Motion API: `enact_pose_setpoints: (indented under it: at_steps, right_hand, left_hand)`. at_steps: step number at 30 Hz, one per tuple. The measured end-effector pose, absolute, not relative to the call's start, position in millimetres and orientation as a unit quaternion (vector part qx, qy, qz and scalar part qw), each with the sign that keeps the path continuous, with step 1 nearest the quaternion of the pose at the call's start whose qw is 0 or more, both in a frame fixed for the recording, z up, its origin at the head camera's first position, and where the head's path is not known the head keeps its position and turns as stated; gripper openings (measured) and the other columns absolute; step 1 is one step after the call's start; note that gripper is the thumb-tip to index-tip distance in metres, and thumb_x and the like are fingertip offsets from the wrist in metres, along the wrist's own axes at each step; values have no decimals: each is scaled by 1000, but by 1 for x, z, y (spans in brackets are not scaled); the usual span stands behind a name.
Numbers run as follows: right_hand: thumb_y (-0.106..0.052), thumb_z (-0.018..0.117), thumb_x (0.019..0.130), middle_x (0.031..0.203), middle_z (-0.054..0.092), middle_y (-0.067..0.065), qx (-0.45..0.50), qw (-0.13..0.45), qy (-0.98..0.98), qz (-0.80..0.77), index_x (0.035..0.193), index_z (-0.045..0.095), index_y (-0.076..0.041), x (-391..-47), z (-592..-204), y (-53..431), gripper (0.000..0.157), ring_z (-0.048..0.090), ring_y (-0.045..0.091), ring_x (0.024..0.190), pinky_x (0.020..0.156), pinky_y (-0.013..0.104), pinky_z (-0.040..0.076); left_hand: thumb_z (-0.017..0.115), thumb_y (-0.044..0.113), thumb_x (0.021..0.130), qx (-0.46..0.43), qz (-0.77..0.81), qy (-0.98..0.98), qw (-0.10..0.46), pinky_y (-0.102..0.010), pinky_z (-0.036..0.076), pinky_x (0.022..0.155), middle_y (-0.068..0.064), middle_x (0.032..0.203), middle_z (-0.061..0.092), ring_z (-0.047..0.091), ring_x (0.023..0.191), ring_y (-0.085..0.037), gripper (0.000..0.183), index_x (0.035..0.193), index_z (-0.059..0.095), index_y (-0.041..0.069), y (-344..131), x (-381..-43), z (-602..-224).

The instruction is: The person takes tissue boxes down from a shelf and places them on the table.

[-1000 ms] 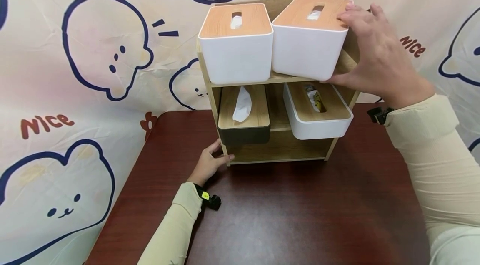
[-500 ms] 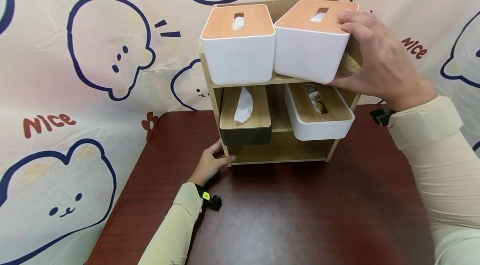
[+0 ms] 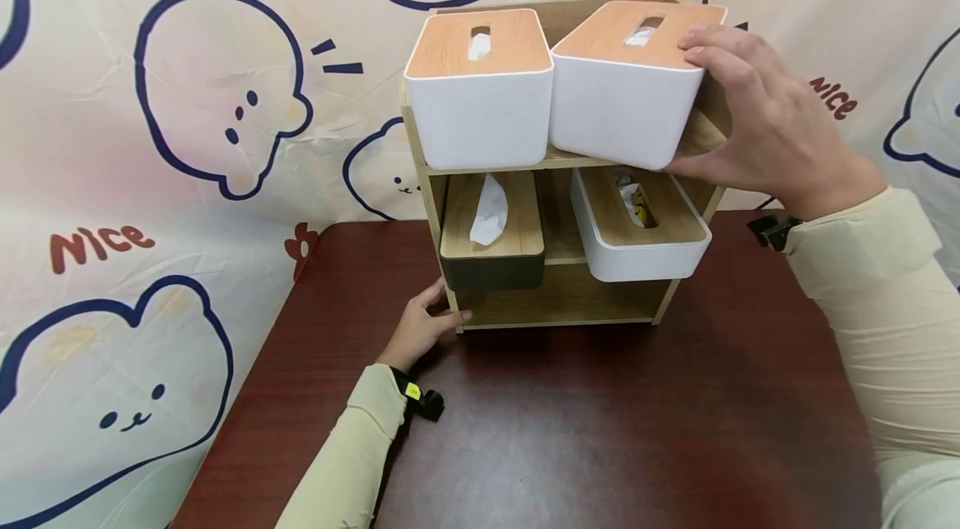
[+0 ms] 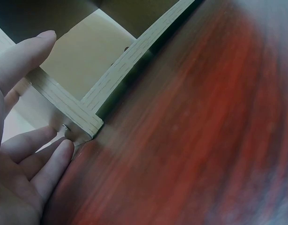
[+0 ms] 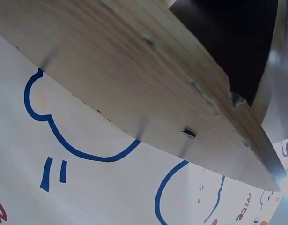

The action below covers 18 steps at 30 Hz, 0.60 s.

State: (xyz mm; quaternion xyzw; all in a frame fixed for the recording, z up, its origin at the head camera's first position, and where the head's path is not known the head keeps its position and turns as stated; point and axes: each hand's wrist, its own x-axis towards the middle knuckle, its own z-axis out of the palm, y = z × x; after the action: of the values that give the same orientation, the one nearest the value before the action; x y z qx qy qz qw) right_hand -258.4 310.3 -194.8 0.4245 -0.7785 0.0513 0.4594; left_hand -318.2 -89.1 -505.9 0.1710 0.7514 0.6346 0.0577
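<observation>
In the head view, my right hand point(image 3: 780, 125) grips the right-hand white tissue box point(image 3: 622, 108) by its right side. Its fingers lie on the wood-look lid, and the thumb is at the bottom corner. That box sits askew on the top level of a wooden shelf point(image 3: 555, 319), beside another white tissue box point(image 3: 480, 121). Low down, my left hand point(image 3: 420, 327) holds the shelf's left side panel. In the left wrist view, the thumb of the left hand point(image 4: 22, 159) is inside the panel and the other fingers outside. The right wrist view shows the shelf's side panel point(image 5: 120, 89), not the hand.
On the middle level stand a dark tissue box point(image 3: 491, 271) with a tissue sticking out and a low white tissue box point(image 3: 645, 261), both jutting forward. The shelf stands on a dark red table point(image 3: 600, 429). A cartoon-printed cloth point(image 3: 225, 262) hangs close behind.
The right-hand tissue box has shifted slightly to the right with my right hand. A raised finger of that hand has come down. My left hand stays on the shelf.
</observation>
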Motion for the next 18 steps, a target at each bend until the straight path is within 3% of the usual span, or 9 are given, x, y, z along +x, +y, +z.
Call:
enact_pose_setpoints:
  at_steps: [5, 13, 18]
  right_hand:
    - [-66, 52, 88, 138, 45, 23, 432, 456, -776, 51, 132, 38, 2, -257, -193, 309, 82, 42, 36, 129, 110, 40, 29]
    - [-66, 51, 87, 134, 46, 26, 434, 458, -774, 46, 131, 38, 3, -255, -188, 307, 82, 45, 40, 124, 109, 38, 30]
    - [-66, 50, 87, 133, 46, 26, 429, 460, -776, 45, 132, 38, 2, -253, -184, 307, 83, 45, 41, 123, 108, 36, 31]
  left_hand:
    - [82, 21, 80, 177, 635, 749, 64, -38, 45, 95, -1, 140, 53, 52, 123, -27, 80, 149, 42, 24, -90, -319, -503]
    - [84, 31, 78, 175, 629, 756, 46, -39, 45, 94, 4, 136, 56, 54, 120, -21, 77, 145, 45, 35, -90, -320, -510]
    - [84, 34, 77, 176, 628, 757, 37, -41, 44, 95, 5, 133, 58, 54, 120, -19, 77, 144, 47, 36, -89, -321, -511]
